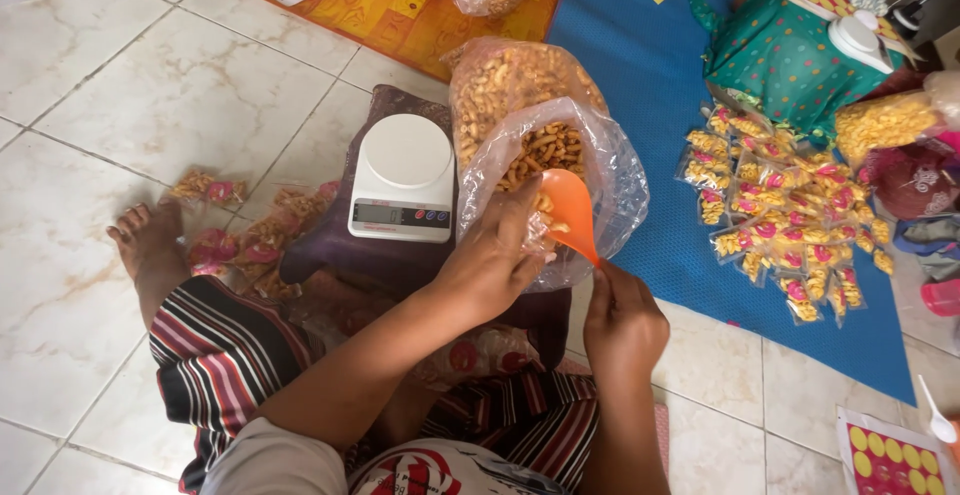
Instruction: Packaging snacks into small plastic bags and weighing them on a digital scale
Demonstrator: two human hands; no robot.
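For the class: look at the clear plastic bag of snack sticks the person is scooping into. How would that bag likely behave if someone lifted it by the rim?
The clear plastic bag looks thin and crinkled, so it would probably sag and flop. The left hand props its mouth open, suggesting it won't stay open alone. The snack sticks look dry and brittle, so squeezing might break them.

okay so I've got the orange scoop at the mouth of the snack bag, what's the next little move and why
Probably tip the orange scoop deeper into the clear bag and draw up some fried snacks. The right hand holds the scoop's handle at the bag's mouth, the left hand grips the bag's rim open, and the scoop looks nearly empty. The white scale beside it has nothing on its plate.
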